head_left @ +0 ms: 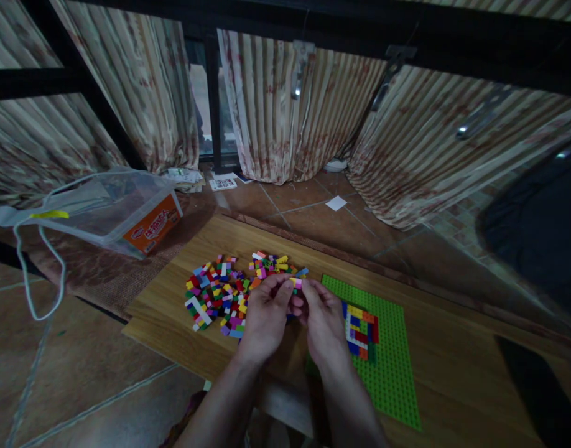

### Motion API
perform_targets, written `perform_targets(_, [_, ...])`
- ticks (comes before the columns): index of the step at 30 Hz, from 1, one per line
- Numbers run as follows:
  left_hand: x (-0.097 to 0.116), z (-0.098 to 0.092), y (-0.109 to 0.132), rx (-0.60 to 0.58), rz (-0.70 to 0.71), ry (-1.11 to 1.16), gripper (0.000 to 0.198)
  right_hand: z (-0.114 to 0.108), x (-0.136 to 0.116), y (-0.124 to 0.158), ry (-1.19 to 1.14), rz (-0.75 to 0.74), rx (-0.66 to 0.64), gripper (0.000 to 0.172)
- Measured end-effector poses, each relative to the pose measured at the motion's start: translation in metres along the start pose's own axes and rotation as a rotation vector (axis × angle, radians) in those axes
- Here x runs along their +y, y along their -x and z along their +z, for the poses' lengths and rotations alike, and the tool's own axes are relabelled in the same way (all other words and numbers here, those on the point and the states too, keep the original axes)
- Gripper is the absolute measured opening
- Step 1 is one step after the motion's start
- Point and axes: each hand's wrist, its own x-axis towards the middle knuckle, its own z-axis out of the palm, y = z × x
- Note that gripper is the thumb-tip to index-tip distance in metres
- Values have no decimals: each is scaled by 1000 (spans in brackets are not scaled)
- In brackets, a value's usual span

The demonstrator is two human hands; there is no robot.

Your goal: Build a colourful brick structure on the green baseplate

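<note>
My left hand (269,314) and my right hand (325,317) meet above the wooden table, fingertips pinched on small toy bricks (296,283). Pink and yellow show between the fingers, with a bit of green below; how the pieces join is hidden. Left of my left hand lies a spread pile of loose coloured bricks (215,289), and a smaller heap (269,264) sits just beyond it. Under and right of my right hand is a green baseplate (392,348). A multicoloured brick structure (361,330) stands on it, partly covered by that hand.
A clear plastic box (103,211) with an orange label stands left of the wooden table (173,339), a white cord (38,314) hanging beside it. A dark flat object (532,379) lies at the table's right. Striped curtains (276,112) hang behind; papers (224,182) lie near them.
</note>
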Motion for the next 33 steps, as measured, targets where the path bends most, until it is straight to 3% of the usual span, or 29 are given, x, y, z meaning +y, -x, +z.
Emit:
perform_targets(9, [1, 1, 1, -64, 37, -50, 25, -4, -4, 1, -1, -20, -64, 35])
perform_targets(15, [-1, -3, -2, 10, 78, -75, 30, -7, 1, 1, -25, -21, -125, 33])
perform_targets(24, [2, -2, 1, 40, 27, -61, 36, -7, 5, -1, 4, -91, -75, 33])
perform_targets(33, [3, 0, 2, 47, 271, -276, 14, -7, 2, 1, 103, -145, -73, 31])
